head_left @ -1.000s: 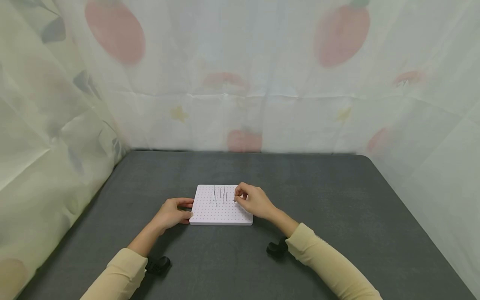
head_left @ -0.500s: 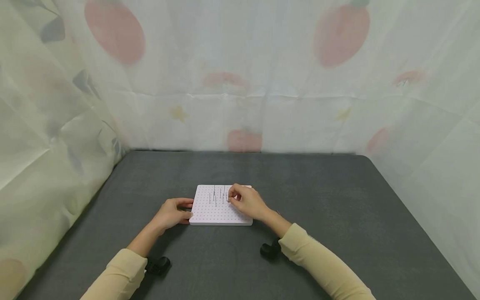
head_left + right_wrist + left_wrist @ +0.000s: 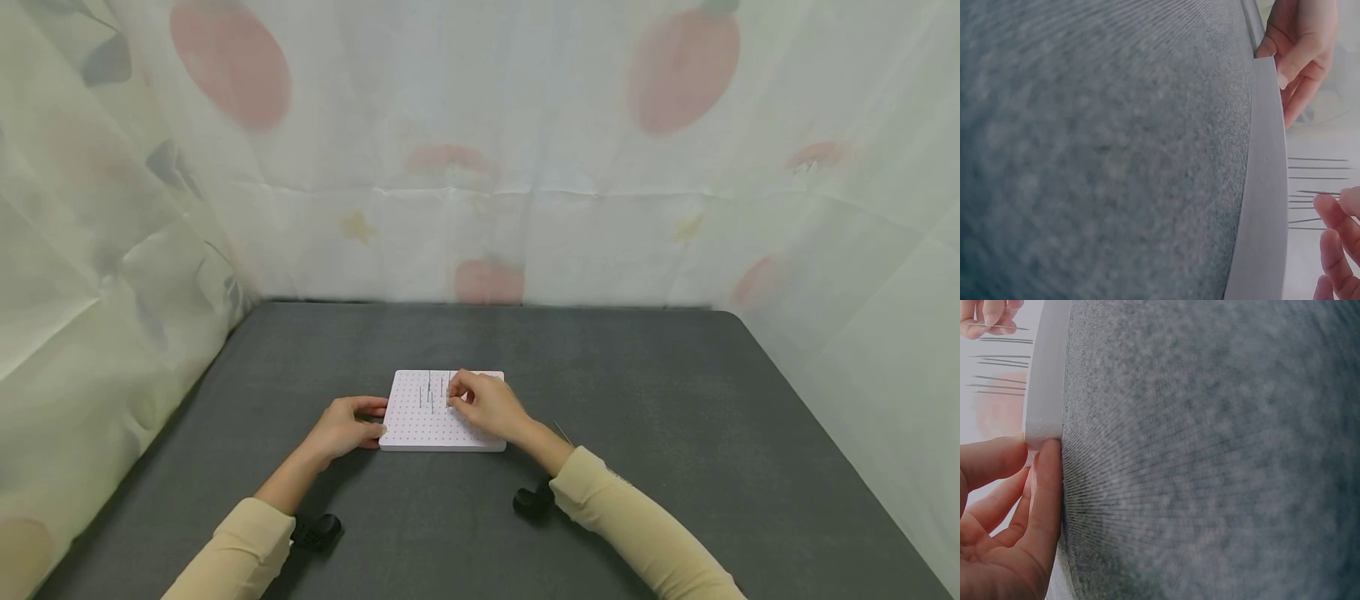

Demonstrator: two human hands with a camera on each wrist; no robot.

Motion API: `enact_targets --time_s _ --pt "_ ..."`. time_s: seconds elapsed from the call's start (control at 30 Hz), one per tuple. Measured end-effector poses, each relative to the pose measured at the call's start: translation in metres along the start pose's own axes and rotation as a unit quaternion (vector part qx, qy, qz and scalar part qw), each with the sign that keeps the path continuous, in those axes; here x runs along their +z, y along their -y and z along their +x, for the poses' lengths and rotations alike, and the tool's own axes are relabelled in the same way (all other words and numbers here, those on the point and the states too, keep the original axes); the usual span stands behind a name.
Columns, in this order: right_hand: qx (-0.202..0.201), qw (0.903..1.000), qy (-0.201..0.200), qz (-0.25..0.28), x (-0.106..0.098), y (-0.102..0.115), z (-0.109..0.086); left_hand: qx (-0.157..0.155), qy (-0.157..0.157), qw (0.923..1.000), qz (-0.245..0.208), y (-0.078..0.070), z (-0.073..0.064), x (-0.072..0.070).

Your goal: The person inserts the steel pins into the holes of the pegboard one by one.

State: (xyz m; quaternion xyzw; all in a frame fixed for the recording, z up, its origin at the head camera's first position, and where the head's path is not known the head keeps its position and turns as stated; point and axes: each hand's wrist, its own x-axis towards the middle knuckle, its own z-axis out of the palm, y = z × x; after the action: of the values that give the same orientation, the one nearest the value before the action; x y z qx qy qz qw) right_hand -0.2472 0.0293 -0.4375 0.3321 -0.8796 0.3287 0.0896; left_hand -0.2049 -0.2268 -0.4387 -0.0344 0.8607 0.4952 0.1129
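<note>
A white pegboard point(image 3: 442, 429) with a grid of small holes lies flat on the table. Several thin metal needles point(image 3: 431, 392) stand upright in its far half. At the board's left side, my left hand point(image 3: 341, 429) pinches the edge, thumb against the upper rim and fingers along the side. My right hand point(image 3: 491, 404) is above the board's middle, right beside the standing needles. Between its thumb and forefinger it pinches another needle point(image 3: 1317, 192), whose tip points at the board and appears slightly off its surface in the right wrist view.
Near my right wrist, a thin dark rod point(image 3: 562, 432) shows on the grey table point(image 3: 675, 400), partly hidden by the forearm. Black wrist devices point(image 3: 318, 532) sit below both cuffs. Patterned curtains point(image 3: 562, 167) hang behind the table and at its sides.
My right hand has moved left over the board, towards the standing needles, still pinching its needle. The thin rod by the right wrist has come into view. My left hand has stayed in place.
</note>
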Motion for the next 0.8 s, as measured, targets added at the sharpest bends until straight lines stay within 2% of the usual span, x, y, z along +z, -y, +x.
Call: enact_targets --time_s 0.8 --pt "-0.011 0.998 0.003 -0.063 0.0079 0.0036 0.0024 -0.008 -0.003 0.9999 0.007 -0.0006 -0.0021 0.0004"
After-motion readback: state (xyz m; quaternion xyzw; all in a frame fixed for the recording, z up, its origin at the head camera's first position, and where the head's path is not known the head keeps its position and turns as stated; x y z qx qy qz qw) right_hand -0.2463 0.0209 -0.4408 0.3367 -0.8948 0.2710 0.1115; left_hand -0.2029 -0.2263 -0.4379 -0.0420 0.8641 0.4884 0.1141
